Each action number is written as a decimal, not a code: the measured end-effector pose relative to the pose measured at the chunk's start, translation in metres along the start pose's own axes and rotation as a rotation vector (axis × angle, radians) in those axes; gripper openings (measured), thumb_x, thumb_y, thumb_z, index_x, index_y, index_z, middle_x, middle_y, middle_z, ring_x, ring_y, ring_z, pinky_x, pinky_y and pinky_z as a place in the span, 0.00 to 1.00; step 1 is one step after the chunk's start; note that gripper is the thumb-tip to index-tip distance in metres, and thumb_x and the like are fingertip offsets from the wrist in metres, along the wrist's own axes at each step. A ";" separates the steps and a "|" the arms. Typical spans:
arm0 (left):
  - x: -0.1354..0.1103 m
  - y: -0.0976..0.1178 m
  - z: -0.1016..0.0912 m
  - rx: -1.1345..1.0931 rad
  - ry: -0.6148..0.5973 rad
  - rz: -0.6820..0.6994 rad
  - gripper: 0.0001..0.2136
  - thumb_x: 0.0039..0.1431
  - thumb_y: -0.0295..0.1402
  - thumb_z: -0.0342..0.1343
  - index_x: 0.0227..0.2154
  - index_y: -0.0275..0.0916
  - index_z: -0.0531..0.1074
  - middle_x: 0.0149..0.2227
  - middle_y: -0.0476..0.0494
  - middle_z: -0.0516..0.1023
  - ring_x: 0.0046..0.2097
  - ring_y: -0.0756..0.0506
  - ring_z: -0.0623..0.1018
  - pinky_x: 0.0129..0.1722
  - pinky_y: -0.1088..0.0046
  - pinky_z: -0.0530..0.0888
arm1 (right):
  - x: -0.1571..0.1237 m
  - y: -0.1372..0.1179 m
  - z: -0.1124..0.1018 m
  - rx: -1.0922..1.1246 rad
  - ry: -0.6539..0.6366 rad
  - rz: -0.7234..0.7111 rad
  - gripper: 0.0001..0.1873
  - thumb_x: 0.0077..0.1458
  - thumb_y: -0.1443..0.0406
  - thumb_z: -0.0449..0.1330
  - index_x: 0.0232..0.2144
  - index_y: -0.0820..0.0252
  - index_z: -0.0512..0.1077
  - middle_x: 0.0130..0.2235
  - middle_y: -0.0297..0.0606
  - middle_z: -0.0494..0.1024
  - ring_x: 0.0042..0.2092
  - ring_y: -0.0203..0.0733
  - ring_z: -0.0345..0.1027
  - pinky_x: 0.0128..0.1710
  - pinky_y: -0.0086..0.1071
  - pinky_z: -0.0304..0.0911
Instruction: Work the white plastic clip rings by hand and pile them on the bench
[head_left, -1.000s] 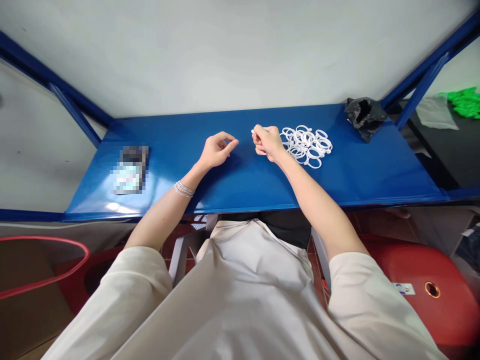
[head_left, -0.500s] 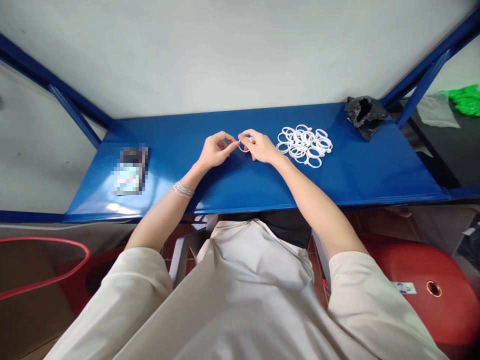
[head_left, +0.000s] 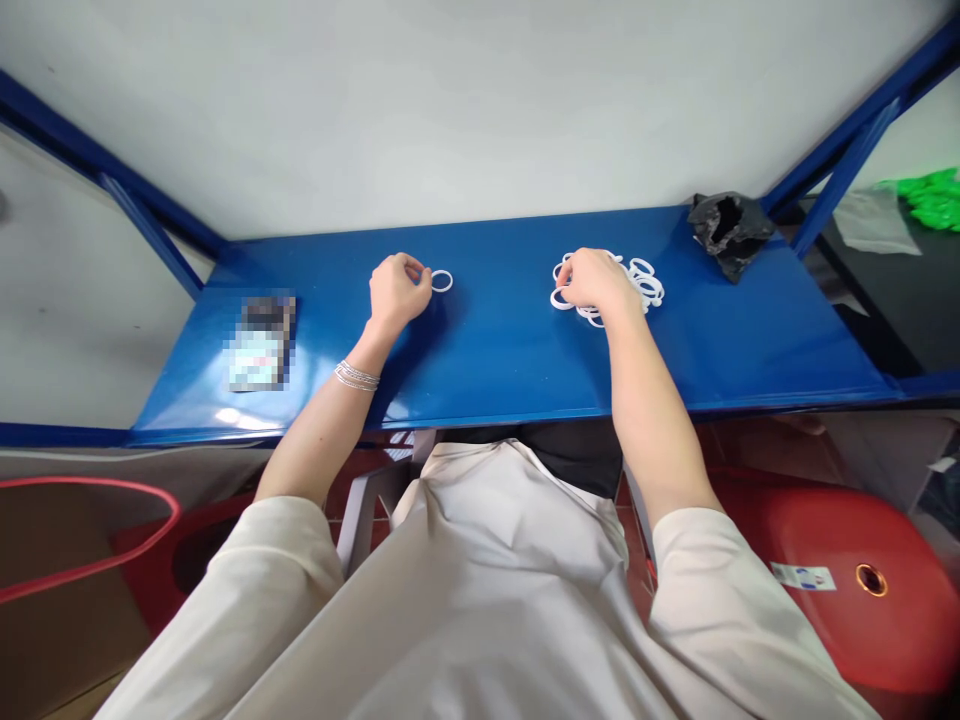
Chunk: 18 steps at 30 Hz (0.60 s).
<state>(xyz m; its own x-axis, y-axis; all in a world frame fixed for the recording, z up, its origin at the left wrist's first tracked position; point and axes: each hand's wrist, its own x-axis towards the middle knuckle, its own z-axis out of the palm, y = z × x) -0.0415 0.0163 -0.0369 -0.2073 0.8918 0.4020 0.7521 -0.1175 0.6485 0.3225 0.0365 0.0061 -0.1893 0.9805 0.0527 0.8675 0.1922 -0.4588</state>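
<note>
On the blue shelf point(head_left: 495, 350) my left hand point(head_left: 396, 290) is curled, its fingertips pinching the edge of a single white ring point(head_left: 442, 281) that lies just to its right. A pile of several white rings point(head_left: 637, 281) sits further right. My right hand point(head_left: 596, 282) rests on the left part of that pile with fingers bent down onto the rings; one ring pokes out under its fingertips. A bracelet circles my left wrist.
A blurred flat object point(head_left: 260, 340) lies at the shelf's left end. A crumpled black bag point(head_left: 730, 232) sits at the back right. Blue frame posts rise at both ends. A red stool point(head_left: 840, 580) stands below right, and a red hoop point(head_left: 90, 530) below left.
My hands met at the middle with one ring, then parted. The left hand carried the ring leftward; the right hand went back to the pile.
</note>
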 end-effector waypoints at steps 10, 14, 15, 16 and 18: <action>-0.014 0.024 0.006 -0.114 -0.110 0.216 0.05 0.58 0.35 0.68 0.35 0.43 0.78 0.35 0.45 0.79 0.33 0.46 0.73 0.47 0.61 0.78 | 0.002 -0.004 -0.001 0.173 0.107 -0.057 0.07 0.60 0.67 0.75 0.29 0.60 0.84 0.37 0.51 0.84 0.57 0.70 0.81 0.65 0.70 0.75; -0.016 0.027 0.006 -0.128 -0.138 0.225 0.05 0.58 0.35 0.68 0.35 0.42 0.80 0.35 0.45 0.80 0.31 0.47 0.72 0.45 0.63 0.77 | 0.002 -0.005 -0.002 0.130 0.096 0.014 0.06 0.61 0.67 0.75 0.31 0.61 0.85 0.39 0.51 0.85 0.58 0.72 0.81 0.63 0.72 0.76; -0.016 0.028 0.006 -0.125 -0.143 0.224 0.05 0.58 0.35 0.68 0.35 0.42 0.80 0.35 0.45 0.80 0.31 0.47 0.72 0.44 0.64 0.77 | 0.001 -0.007 -0.005 0.117 0.097 0.035 0.05 0.61 0.66 0.75 0.33 0.61 0.86 0.39 0.51 0.85 0.57 0.71 0.81 0.63 0.71 0.76; -0.016 0.028 0.005 -0.123 -0.147 0.225 0.05 0.58 0.36 0.67 0.35 0.42 0.81 0.34 0.45 0.80 0.31 0.47 0.72 0.43 0.64 0.77 | -0.001 -0.011 -0.008 0.114 0.101 0.047 0.03 0.61 0.66 0.74 0.34 0.60 0.86 0.40 0.50 0.86 0.56 0.69 0.82 0.63 0.69 0.76; -0.016 0.031 0.003 -0.129 -0.156 0.235 0.06 0.58 0.37 0.68 0.35 0.42 0.82 0.34 0.45 0.80 0.31 0.47 0.72 0.41 0.65 0.76 | -0.006 -0.020 -0.013 0.141 0.104 0.043 0.02 0.62 0.67 0.74 0.38 0.59 0.86 0.40 0.48 0.87 0.54 0.64 0.83 0.64 0.65 0.76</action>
<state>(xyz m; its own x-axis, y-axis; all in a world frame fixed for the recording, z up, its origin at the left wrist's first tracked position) -0.0131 -0.0005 -0.0250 0.0689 0.8889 0.4529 0.6803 -0.3739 0.6304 0.3121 0.0277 0.0264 -0.0989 0.9880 0.1183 0.7993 0.1497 -0.5819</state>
